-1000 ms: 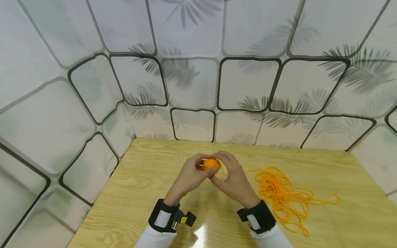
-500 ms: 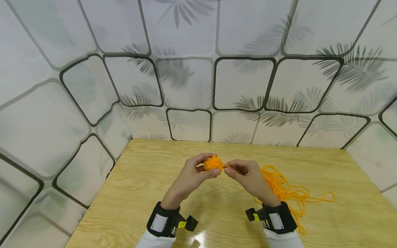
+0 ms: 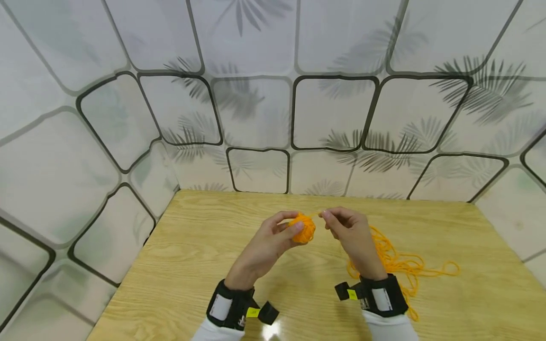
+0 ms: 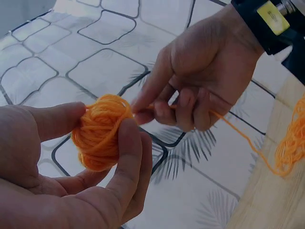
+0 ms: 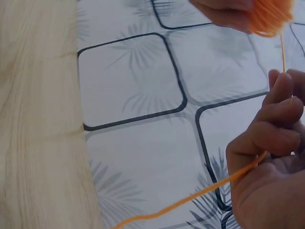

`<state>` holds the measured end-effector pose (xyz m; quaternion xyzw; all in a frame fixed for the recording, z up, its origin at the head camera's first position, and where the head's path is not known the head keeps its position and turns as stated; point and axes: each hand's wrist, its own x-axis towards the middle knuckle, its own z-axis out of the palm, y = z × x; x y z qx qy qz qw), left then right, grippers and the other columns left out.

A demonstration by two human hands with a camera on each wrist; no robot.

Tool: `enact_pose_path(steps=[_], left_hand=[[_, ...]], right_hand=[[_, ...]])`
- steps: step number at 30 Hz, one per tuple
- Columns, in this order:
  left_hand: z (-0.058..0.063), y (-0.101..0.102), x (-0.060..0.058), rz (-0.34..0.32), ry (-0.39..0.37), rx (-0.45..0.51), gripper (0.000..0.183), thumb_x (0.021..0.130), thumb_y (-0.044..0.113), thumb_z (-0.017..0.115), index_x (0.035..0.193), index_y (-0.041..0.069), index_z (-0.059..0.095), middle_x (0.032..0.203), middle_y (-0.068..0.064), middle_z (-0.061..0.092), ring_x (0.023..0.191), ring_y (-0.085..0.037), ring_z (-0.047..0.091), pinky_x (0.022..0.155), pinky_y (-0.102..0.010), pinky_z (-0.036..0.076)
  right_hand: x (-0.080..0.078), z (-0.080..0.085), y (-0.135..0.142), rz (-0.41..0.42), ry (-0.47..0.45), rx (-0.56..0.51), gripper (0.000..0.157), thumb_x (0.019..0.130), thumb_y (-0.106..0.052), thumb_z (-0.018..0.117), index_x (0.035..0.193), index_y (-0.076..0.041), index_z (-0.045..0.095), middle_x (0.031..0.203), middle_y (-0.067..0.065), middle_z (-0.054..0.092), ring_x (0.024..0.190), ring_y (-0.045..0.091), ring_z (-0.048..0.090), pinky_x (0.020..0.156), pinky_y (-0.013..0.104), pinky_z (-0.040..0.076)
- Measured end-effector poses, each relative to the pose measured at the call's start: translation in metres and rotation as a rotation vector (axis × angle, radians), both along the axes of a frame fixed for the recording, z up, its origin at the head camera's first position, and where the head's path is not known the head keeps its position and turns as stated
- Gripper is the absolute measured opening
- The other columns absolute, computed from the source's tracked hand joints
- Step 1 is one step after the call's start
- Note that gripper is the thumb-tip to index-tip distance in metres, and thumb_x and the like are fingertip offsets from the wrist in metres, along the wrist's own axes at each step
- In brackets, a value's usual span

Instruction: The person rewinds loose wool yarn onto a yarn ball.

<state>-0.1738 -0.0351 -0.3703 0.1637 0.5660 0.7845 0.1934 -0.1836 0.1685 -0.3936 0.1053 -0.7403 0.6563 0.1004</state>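
I see the left hand (image 3: 268, 240) gripping an orange yarn ball (image 3: 304, 230) between thumb and fingers, held above the table; the right hand (image 3: 355, 237), just beside it, pinches the orange strand (image 4: 248, 139) coming off the ball; that strand runs on to a loose yarn tangle (image 3: 386, 253) on the right of the pale wood-grain table (image 3: 200, 232); behind, I see whitish walls (image 3: 258, 113) patterned with dark rounded outlines and grey palm fronds.

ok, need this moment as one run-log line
left hand: grips yarn ball | right hand: pinches strand beside ball | loose yarn: tangled on table, strand leads to it
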Motion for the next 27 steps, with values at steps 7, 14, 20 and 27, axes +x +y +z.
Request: enact_pose_path(steps=[7,14,20,27], left_hand=[[-0.011,0.010,-0.001,0.116,-0.172,0.155,0.054,0.084,0.019,0.066,0.125,-0.002,0.037,0.123,-0.021,0.048,0.105,-0.026,0.054,0.091,-0.040,0.043],[-0.026,0.019,-0.002,0.353,-0.221,0.175,0.052,0.082,0.020,0.068,0.117,-0.001,0.036,0.119,-0.019,0.049,0.102,-0.023,0.055,0.090,-0.036,0.044],[-0.043,0.020,-0.007,0.472,-0.052,-0.084,0.050,0.082,0.019,0.068,0.119,0.003,0.037,0.118,-0.016,0.045,0.100,-0.026,0.053,0.086,-0.035,0.046],[-0.064,0.015,-0.018,0.504,0.261,-0.448,0.042,0.086,0.026,0.064,0.122,0.015,0.046,0.117,-0.011,0.046,0.096,-0.027,0.051,0.075,-0.030,0.049]], right_hand=[[-0.001,-0.028,-0.021,-0.011,0.144,0.328,0.017,0.094,-0.028,0.051,0.093,-0.018,0.065,0.072,0.001,0.057,0.056,0.014,0.048,0.050,0.028,0.042],[0.013,-0.044,-0.034,0.007,0.216,0.594,0.013,0.094,-0.024,0.051,0.094,-0.021,0.064,0.067,-0.012,0.051,0.051,0.005,0.042,0.045,0.024,0.038],[0.025,-0.041,-0.035,0.000,0.234,0.696,0.017,0.093,-0.030,0.053,0.092,-0.019,0.067,0.073,-0.019,0.051,0.056,0.001,0.043,0.050,0.022,0.039],[0.033,-0.031,-0.032,0.064,0.201,0.665,0.017,0.092,-0.037,0.053,0.086,-0.025,0.063,0.066,-0.016,0.048,0.053,0.004,0.041,0.047,0.022,0.037]])
